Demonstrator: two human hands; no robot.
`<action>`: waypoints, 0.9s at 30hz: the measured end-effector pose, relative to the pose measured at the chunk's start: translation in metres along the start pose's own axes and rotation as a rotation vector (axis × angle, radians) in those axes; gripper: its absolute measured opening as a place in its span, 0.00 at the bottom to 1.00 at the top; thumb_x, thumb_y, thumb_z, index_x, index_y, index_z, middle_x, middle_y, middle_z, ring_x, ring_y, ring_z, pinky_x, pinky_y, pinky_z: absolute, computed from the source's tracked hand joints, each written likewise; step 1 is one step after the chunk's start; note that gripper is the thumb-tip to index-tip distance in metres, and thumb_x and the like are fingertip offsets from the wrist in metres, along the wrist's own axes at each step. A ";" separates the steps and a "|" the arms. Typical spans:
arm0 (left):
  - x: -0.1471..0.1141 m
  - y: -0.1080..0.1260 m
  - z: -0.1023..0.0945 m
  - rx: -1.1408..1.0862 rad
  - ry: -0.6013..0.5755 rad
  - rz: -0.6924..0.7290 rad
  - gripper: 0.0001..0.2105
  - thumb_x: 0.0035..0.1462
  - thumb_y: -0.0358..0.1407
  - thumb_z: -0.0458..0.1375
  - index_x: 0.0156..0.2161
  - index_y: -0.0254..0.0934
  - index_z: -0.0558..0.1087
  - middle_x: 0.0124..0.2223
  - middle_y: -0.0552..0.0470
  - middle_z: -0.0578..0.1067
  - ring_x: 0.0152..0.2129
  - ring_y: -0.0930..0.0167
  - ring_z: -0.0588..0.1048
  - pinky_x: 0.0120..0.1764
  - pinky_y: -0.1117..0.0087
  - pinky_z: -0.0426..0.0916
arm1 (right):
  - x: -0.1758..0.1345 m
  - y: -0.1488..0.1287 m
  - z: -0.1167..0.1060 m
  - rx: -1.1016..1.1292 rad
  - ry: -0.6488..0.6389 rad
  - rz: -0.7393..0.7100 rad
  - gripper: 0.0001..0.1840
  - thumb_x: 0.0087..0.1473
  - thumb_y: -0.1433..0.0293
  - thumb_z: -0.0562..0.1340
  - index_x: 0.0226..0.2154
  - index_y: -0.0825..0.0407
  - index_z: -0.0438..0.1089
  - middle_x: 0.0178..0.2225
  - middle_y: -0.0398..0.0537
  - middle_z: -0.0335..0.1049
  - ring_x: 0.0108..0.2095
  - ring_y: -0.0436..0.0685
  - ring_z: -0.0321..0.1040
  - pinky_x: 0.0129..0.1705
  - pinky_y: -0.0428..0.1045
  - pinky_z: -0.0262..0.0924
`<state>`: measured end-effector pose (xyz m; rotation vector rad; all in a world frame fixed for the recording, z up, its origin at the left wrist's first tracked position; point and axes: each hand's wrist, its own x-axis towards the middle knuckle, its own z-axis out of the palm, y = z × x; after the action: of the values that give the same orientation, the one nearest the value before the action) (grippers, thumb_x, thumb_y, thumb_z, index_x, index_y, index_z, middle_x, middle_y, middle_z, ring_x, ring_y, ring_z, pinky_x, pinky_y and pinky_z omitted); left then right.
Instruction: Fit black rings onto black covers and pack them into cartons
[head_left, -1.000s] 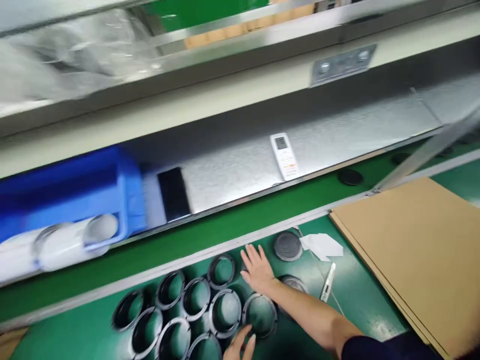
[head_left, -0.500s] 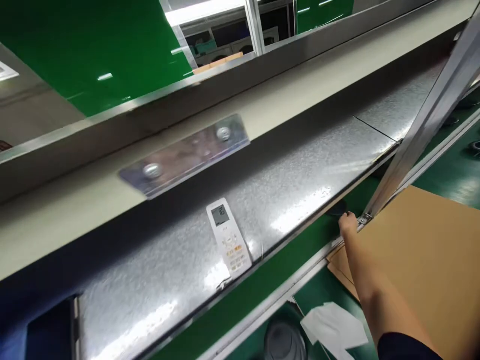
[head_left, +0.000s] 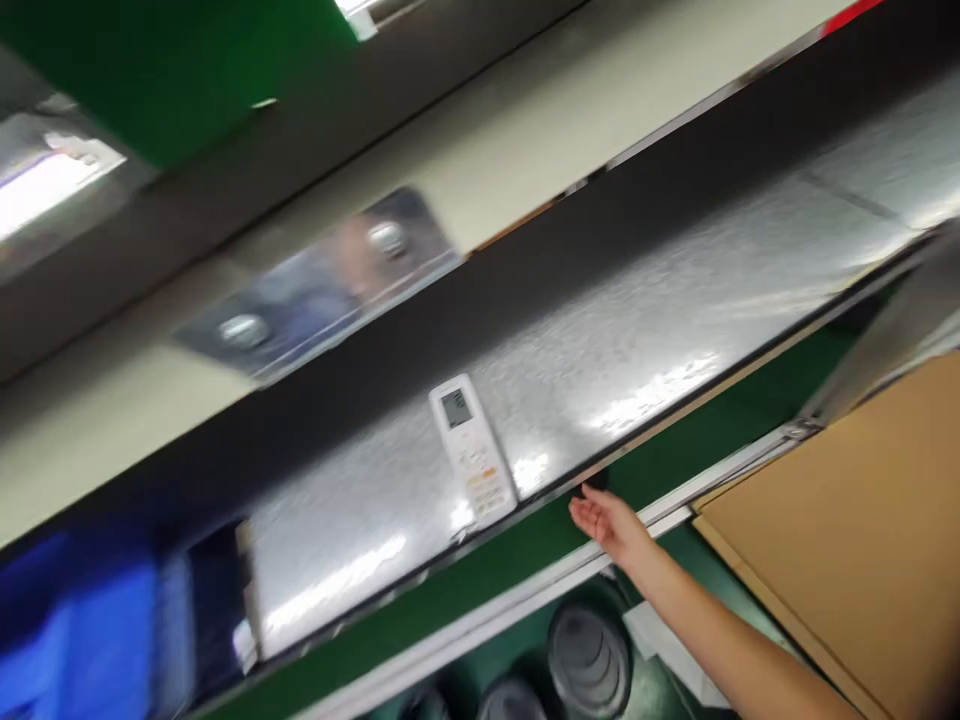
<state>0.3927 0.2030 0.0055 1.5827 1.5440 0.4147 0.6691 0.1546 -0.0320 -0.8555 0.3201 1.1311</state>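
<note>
My right hand [head_left: 606, 522] reaches in from the lower right with its fingers loosely stretched and parted, nothing visible in them. It is just below the front edge of a grey metal shelf [head_left: 360, 520], near a small dark thing [head_left: 592, 482] too obscured to identify. Up and left of the hand, a white remote control [head_left: 474, 450] with a small screen and an orange button lies face up on the shelf, its lower end by the front edge. My left hand is out of view.
A cream beam [head_left: 540, 150] with a bolted metal plate [head_left: 322, 285] crosses above the shelf. Brown cardboard sheets [head_left: 847, 540] lie at the right beside a pale rail [head_left: 480, 640]. Black rounded objects [head_left: 589, 655] and white paper [head_left: 675, 640] are below. Something blue [head_left: 97, 640] is blurred at left.
My right hand has moved left from beside the metal post to the shelf's front edge, and its fingers have opened out. The view has shifted; the remote control stays on the shelf.
</note>
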 end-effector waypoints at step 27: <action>-0.277 -0.075 -0.144 -1.502 -0.623 -0.119 0.37 0.54 0.55 0.58 0.66 0.49 0.55 0.59 0.40 0.69 0.54 0.51 0.69 0.56 0.33 0.54 | -0.337 0.180 0.010 -1.193 -0.840 -0.534 0.34 0.66 0.49 0.42 0.41 0.47 0.78 0.55 0.53 0.67 0.57 0.62 0.59 0.62 0.62 0.54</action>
<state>0.1879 -0.0157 0.1215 0.3293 0.4687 0.6820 0.3648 -0.0311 0.1066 -1.2567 -1.3320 1.0048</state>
